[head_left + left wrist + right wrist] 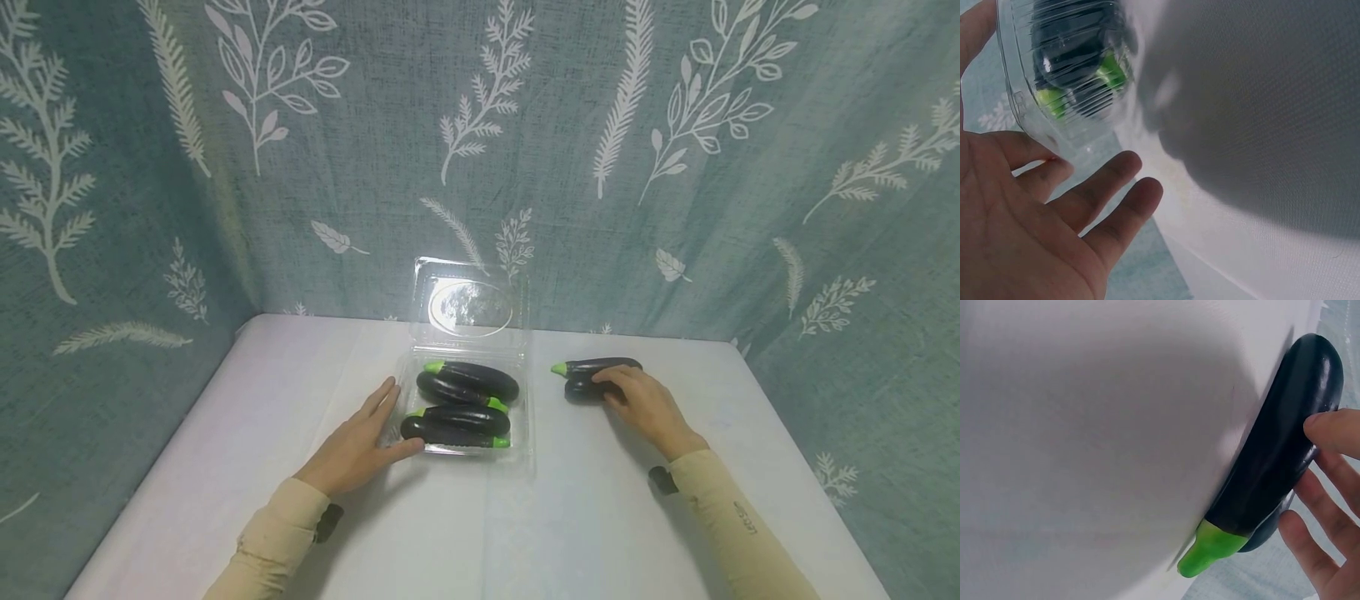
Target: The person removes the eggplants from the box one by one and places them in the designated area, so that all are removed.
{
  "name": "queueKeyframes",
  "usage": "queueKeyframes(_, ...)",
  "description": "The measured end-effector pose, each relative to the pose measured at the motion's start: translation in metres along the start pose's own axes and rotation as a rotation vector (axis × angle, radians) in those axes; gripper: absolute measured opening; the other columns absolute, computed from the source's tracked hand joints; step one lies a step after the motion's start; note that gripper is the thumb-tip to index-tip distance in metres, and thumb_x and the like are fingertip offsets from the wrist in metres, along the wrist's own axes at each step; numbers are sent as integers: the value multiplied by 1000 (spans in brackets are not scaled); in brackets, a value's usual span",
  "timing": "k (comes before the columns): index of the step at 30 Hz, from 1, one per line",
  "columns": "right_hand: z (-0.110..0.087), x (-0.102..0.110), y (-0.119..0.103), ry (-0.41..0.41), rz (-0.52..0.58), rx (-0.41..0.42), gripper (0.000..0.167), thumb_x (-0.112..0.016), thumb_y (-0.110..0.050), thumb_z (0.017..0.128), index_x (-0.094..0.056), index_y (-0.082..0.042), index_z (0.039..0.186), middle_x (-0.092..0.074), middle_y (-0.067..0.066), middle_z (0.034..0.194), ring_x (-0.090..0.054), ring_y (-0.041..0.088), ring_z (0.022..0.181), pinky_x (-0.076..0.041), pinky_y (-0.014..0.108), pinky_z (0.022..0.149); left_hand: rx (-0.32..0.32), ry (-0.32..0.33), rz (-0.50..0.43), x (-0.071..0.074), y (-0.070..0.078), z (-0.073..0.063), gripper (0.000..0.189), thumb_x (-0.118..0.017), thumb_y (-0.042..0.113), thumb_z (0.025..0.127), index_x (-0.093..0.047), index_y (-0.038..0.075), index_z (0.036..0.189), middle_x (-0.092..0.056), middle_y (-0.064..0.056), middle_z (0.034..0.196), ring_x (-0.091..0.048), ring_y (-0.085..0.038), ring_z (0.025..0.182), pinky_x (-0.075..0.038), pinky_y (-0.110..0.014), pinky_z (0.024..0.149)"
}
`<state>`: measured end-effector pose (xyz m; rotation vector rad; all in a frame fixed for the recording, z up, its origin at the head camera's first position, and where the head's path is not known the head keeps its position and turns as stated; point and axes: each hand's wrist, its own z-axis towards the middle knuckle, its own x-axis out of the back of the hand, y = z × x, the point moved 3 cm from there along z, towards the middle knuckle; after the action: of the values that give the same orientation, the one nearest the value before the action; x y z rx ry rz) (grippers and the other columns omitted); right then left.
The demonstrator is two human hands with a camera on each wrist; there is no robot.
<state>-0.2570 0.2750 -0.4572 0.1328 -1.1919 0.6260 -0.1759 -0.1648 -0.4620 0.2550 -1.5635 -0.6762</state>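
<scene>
Several dark eggplants (465, 417) with green stems lie side by side in a clear plastic clamshell box (522, 408). Its lid (472, 304) stands raised at the back. My left hand (356, 446) rests at the box's left side, fingers extended and thumb near the front corner. To the right of the box, two more eggplants lie together on the table. My right hand (651, 407) grips the nearer eggplant (1272, 444), thumb on its near side and fingers over the top. Behind it is the farther eggplant (600, 364), its green stem pointing left.
A white cloth covers the table (480, 533). Teal curtains (360, 167) with white leaf patterns enclose the back and both sides. The raised lid stands close to the back curtain. Dark wrist devices (328, 523) sit under both sleeves.
</scene>
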Motion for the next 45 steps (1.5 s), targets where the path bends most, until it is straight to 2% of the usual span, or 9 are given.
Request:
queueKeyframes(8,-2,0,1,10,12,-4,33,-80,-1,85,-72,-12,114,-70,12,118,-65,35,113,-53,53,95,-4,1,-3,1,2,0,101,-62,66,91,-21,6,162,-14,-8,170,-32,-44,145,-31,-63,114)
queueKeyframes(22,-1,3,2,-35,27,-57,28,-77,-10,90,-72,-14,117,-69,12,123,-63,35,118,-51,53,99,-14,8,6,1,2,0,102,-63,65,91,-21,5,162,-14,-9,169,-32,-45,145,-31,-63,114)
queueKeyframes(30,3,6,-1,-18,45,-59,26,-75,-11,92,-72,-13,118,-70,10,121,-63,32,117,-50,50,102,-21,12,1,1,2,0,101,-64,64,92,-21,4,161,-14,-10,169,-32,-44,145,-31,-62,115)
queueKeyframes(38,11,14,-16,21,107,-32,35,-72,-13,94,-66,-8,129,-67,12,127,-60,33,121,-46,52,105,-20,12,-4,1,2,-1,101,-63,63,92,-21,4,161,-13,-9,170,-32,-44,145,-31,-62,114)
queueKeyframes(45,24,16,-37,3,190,-39,50,-72,-15,96,-56,-7,142,-61,15,137,-55,34,129,-42,51,110,-23,14,2,0,2,-1,101,-63,64,92,-21,4,161,-14,-10,169,-32,-44,145,-32,-62,114)
